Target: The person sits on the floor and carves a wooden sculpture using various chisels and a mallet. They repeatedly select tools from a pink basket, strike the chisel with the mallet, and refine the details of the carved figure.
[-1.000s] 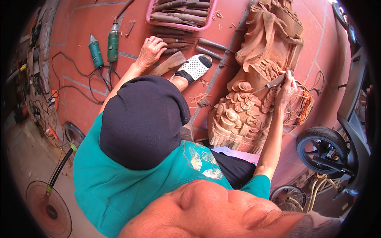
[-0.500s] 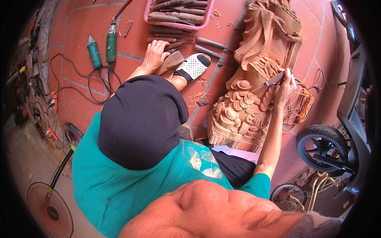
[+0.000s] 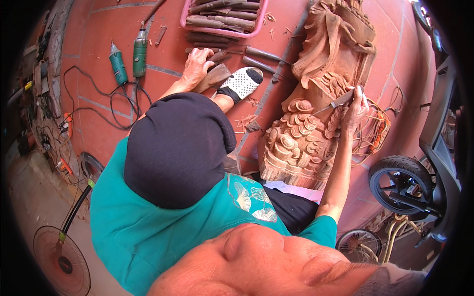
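A tall carved wooden statue (image 3: 316, 128) with rounded scale-like shapes lies tilted on the red tiled floor (image 3: 98, 123). My right hand (image 3: 356, 106) is shut on a metal chisel (image 3: 340, 101) whose blade touches the carving's right side. My left hand (image 3: 196, 66) reaches far out to the left and lies with bent fingers on loose tools on the floor, right beside a wooden mallet (image 3: 217, 77). Whether it grips one is unclear. A foot in a white dotted sandal (image 3: 243, 81) rests just right of the mallet. A dark cap (image 3: 177, 148) and teal shirt (image 3: 148, 232) fill the middle.
A pink tray (image 3: 261, 22) of wooden-handled chisels stands at the top, with more chisels (image 3: 264, 56) loose below it. Two green power tools (image 3: 129, 59) with black cords lie left. A floor fan (image 3: 61, 264) is lower left. A motorbike wheel (image 3: 397, 185) and orange cable (image 3: 377, 133) are right.
My left hand has shifted slightly right over the tools beside the mallet. The right hand keeps the chisel on the carving at about the same spot.
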Demonstrator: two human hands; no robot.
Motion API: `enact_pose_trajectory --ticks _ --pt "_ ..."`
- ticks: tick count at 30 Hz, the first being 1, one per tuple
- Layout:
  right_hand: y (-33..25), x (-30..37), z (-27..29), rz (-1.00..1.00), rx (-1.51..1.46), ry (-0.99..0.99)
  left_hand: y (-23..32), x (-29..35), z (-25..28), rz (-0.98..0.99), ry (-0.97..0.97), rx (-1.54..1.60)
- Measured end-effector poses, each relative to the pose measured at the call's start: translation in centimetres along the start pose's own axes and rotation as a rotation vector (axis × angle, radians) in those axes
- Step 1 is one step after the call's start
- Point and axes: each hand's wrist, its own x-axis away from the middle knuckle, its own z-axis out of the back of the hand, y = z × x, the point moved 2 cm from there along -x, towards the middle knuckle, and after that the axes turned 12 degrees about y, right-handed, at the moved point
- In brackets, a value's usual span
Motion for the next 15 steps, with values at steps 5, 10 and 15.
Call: enact_pose_trajectory --ticks 5,10,15 --pt "0.0 0.0 0.2 0.023 0.0 0.021 1.4 -4.6 2.6 -0.212 0.165 -0.035" --pt "-0.4 0.2 0.1 0.004 0.004 0.01 0.4 -11.1 3.5 -0.391 0.24 -0.153" --pt "-0.4 0.2 0.0 0.009 0.001 0.008 0.2 -13.8 3.1 -0.478 0.218 -0.288"
